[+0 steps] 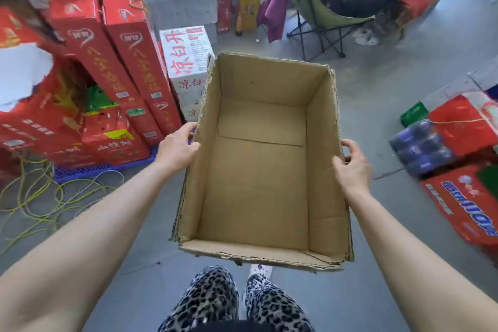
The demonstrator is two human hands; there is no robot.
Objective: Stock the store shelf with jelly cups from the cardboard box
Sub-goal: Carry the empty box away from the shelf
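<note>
Both arms reach forward and down, bare to the elbow. The left hand [177, 149] grips the top edge of the left wall of the cardboard box [258, 186], thumb at the rim and fingers [186, 129] curled round the outside. The right hand [353, 165] grips the right wall the same way, thumb lying on the inner face and fingers hooked over the outer side. The box hangs between them above the grey floor [377, 105], open top facing up, tilted a little away from the person; its inside shows only bare bottom flaps.

Below the near edge are leopard-print trousers [215, 302] and one pale shoe [259, 270]. To the left, two tall red cartons [113, 62] lean side by side among other red cartons on a blue pallet [102, 168], with a stack of white cartons [188, 62] just beyond the box's far left corner (nearly touching it in this view). Yellow-green cord [40, 197] sprawls on the floor. Ahead stands one green folding chair [320, 16]. To the right lie a shrink-wrapped pack of bottles [420, 148] and a red case [463, 213].
</note>
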